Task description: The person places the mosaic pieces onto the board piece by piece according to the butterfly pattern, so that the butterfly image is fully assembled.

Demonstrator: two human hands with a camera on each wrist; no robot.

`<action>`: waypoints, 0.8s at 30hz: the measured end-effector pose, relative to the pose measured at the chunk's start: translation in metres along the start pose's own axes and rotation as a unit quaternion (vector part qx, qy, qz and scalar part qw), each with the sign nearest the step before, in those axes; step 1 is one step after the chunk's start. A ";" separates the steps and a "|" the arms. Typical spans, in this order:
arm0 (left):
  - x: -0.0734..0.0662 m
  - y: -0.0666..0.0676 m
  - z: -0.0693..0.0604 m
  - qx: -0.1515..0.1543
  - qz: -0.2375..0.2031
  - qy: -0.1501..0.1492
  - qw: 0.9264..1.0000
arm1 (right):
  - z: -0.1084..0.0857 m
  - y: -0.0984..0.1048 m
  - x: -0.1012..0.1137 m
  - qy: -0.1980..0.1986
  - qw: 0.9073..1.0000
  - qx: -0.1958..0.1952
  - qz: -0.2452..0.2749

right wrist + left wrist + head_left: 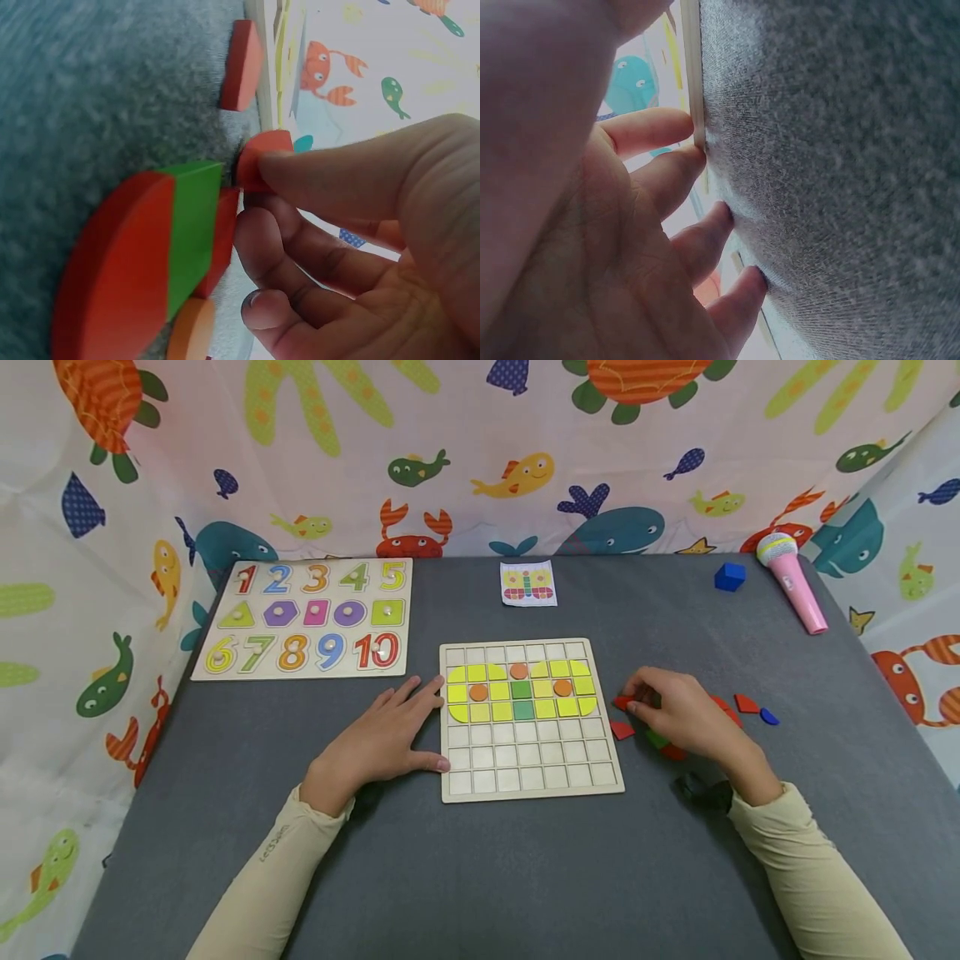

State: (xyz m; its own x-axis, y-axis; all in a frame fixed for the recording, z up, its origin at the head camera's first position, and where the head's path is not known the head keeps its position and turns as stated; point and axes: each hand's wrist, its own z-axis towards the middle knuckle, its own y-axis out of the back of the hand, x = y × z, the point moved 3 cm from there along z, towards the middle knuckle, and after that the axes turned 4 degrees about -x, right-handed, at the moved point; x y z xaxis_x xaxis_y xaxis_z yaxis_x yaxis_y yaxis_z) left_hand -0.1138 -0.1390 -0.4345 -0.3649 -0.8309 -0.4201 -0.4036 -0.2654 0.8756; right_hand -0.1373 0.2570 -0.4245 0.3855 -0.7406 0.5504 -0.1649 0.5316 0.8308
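Observation:
A wooden grid board (528, 757) lies flat mid-table, its upper rows filled with yellow pieces (499, 691), green squares (522, 710) and orange discs (519, 671). My left hand (378, 735) rests against the board's left edge, fingers spread and thumb touching its side. Just right of the board, my right hand (678, 706) pinches a red piece with a rounded corner (264, 141) between thumb and fingers. Another red piece (241, 67) lies beside the board edge. Under the right hand are a green piece (193, 232), a large red curved piece (112, 270) and an orange piece (192, 330).
A butterfly pattern card (528, 595) lies behind the board. At the back left is a number and shape puzzle (303, 597). A blue cube (730, 577) and pink toy microphone (797, 583) stand back right. Beyond the right hand lie a red piece (746, 703) and a blue piece (768, 717).

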 end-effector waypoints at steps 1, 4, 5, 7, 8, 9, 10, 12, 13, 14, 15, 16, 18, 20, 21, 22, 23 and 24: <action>0.000 0.000 0.000 0.000 0.000 0.001 1.000 | 0.000 0.001 0.000 -0.004 1.000 -0.004 0.001; 0.000 0.000 0.001 0.002 -0.002 0.002 1.000 | 0.002 0.003 0.003 -0.017 1.000 -0.016 0.005; 0.000 0.000 0.001 0.003 -0.002 0.003 1.000 | 0.002 0.004 0.004 -0.019 1.000 -0.019 0.008; 0.000 0.000 0.001 0.004 -0.002 0.005 1.000 | 0.003 0.006 0.007 -0.012 0.999 -0.028 0.016; 0.000 0.000 0.001 0.005 -0.002 0.005 1.000 | 0.004 0.006 0.009 -0.001 0.999 -0.032 0.020; 0.000 0.001 0.001 0.006 -0.002 0.006 1.000 | 0.005 0.007 0.012 0.013 0.999 -0.036 0.023; 0.000 0.001 0.001 0.006 -0.002 0.007 1.000 | 0.007 0.006 0.014 0.029 0.998 -0.040 0.026; 0.000 0.001 0.000 0.006 -0.003 0.007 1.000 | 0.010 0.006 0.020 0.065 0.996 -0.047 0.034; 0.000 0.001 0.000 0.006 -0.004 0.006 1.000 | 0.011 0.006 0.023 0.080 0.995 -0.049 0.037; 0.000 0.001 0.000 0.005 -0.005 0.005 1.000 | 0.013 0.005 0.026 0.091 0.994 -0.050 0.039; 0.000 0.001 0.000 0.004 -0.006 0.005 1.000 | 0.015 0.004 0.029 0.097 0.993 -0.050 0.038; -0.001 0.001 -0.001 0.004 -0.007 0.004 1.000 | 0.017 0.004 0.032 0.099 0.993 -0.050 0.039; -0.001 0.001 -0.001 0.003 -0.008 0.002 1.000 | 0.021 0.002 0.037 0.095 0.994 -0.047 0.041; -0.001 0.001 -0.001 0.002 -0.008 0.001 1.000 | 0.026 0.000 0.042 0.082 0.995 -0.038 0.042; -0.001 0.001 -0.001 0.002 -0.008 0.000 1.000 | 0.028 -0.001 0.045 0.075 0.996 -0.033 0.042; -0.001 0.001 -0.001 0.002 -0.007 0.000 1.000 | 0.030 -0.002 0.048 0.068 0.996 -0.028 0.044; -0.001 0.001 -0.001 0.002 -0.007 0.000 1.000 | 0.033 -0.003 0.052 0.063 0.997 -0.022 0.047; -0.001 0.001 -0.001 0.002 -0.007 0.000 1.000 | 0.035 -0.005 0.055 0.059 0.997 -0.015 0.051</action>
State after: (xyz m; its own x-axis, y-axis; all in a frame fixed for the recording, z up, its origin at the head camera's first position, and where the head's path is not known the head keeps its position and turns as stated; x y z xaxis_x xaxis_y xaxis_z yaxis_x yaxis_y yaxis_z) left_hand -0.1135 -0.1389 -0.4330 -0.3589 -0.8276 -0.4315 -0.4115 -0.2747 0.8690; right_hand -0.1470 0.1990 -0.3949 0.4728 -0.6291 0.6170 -0.1816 0.6155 0.7669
